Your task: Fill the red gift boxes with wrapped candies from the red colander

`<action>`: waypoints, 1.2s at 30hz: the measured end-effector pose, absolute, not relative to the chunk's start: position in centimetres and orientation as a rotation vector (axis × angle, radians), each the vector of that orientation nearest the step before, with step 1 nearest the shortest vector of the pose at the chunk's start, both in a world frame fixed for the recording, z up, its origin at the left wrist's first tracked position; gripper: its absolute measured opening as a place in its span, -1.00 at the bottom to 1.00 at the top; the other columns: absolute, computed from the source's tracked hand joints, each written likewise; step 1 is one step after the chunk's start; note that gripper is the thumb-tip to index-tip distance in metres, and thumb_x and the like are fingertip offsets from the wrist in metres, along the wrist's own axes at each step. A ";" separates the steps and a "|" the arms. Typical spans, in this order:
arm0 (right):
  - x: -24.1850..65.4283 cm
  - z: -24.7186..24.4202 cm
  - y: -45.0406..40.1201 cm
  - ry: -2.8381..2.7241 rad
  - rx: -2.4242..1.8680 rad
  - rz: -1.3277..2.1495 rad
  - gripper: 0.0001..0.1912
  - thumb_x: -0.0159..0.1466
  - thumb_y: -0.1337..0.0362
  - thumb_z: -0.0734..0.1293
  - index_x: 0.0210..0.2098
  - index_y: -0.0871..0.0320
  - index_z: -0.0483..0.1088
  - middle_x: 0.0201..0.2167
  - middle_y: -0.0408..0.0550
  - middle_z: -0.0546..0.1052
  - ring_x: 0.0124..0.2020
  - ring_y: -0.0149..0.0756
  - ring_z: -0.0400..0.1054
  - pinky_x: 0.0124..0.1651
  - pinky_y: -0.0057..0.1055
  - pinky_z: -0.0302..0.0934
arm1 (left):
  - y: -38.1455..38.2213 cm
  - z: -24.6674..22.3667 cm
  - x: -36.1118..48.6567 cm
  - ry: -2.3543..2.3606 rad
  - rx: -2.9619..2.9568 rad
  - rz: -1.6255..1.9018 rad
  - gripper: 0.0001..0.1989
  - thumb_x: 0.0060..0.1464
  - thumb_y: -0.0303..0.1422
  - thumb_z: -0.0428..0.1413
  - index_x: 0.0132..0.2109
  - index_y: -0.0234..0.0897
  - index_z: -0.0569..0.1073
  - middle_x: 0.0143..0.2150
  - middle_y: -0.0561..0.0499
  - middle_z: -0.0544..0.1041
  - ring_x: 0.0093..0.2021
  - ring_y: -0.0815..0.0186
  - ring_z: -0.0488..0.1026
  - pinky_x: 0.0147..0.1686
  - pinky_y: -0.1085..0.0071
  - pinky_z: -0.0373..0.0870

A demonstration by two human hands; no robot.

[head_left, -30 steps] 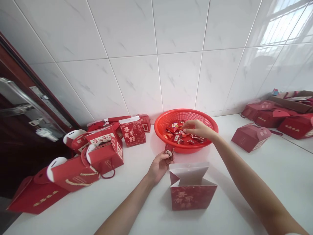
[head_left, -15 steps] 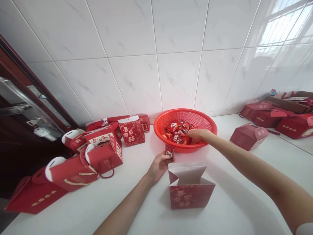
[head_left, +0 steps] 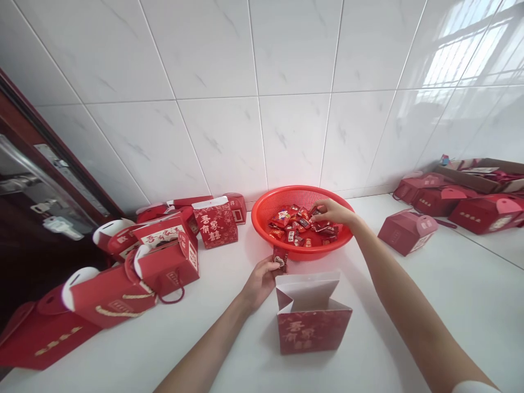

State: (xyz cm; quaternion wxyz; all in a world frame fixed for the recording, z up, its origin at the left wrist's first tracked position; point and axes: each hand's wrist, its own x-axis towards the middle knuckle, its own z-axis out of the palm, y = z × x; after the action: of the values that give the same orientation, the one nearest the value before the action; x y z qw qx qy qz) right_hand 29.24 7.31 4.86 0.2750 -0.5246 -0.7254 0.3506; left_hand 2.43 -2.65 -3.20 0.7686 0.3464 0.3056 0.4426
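My left hand pinches a small dark red candy packet just in front of the red plastic colander. Inside the colander lie many wrapped candies, mostly red. Over its right side, my right hand has its fingertips closed around a dark-red wrapped candy. Nearest me stands a red paper gift box with its top flaps open and white inside. My left hand is beside its back left corner.
Several red gift boxes with handles crowd the left, beside a dark door. A closed box stands right of the colander. More boxes and a cardboard carton are farther right. A tiled wall rises behind.
My right hand has lifted and drawn back from deep among the candies, its fingers now pinched. My left hand keeps its packet in nearly the same place. The view has shifted slightly.
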 end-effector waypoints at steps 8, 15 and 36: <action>29.1 5.6 6.2 -1.799 -1.279 0.951 -0.59 0.04 0.02 0.51 -0.26 0.17 0.46 -0.49 -0.14 0.47 -0.46 -0.36 0.36 -0.44 -0.43 0.23 | -2.5 -3.5 2.4 0.655 0.762 0.958 -0.82 -0.18 -0.34 0.35 -0.40 -0.34 0.56 -0.44 -0.01 0.58 -0.45 0.35 0.44 -0.40 0.46 0.35; 28.0 6.6 5.6 -1.626 -1.149 1.089 -0.54 0.00 0.07 0.57 -0.21 0.17 0.46 -0.52 -0.16 0.50 -0.51 -0.40 0.35 -0.38 -0.41 0.29 | -2.5 -3.6 2.3 0.660 0.770 0.960 -0.74 -0.20 -0.29 0.40 -0.36 -0.33 0.57 -0.41 -0.01 0.59 -0.45 0.35 0.45 -0.39 0.45 0.36; 26.3 6.6 5.0 -1.699 -1.147 1.188 -0.60 -0.13 0.37 0.53 -0.27 0.13 0.48 -0.36 -0.15 0.53 -0.30 -0.29 0.44 -0.32 -0.44 0.31 | -3.2 -3.4 2.4 0.663 0.832 1.011 -0.71 -0.20 -0.25 0.42 -0.39 -0.35 0.57 -0.44 -0.02 0.56 -0.45 0.34 0.43 -0.39 0.45 0.30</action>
State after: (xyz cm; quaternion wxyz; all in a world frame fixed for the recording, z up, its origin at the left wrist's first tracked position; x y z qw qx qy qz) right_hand 26.26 5.01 6.62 0.3764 -0.4483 -0.6644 0.4646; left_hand 2.44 -3.15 -3.37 0.7426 0.3797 0.3025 0.4614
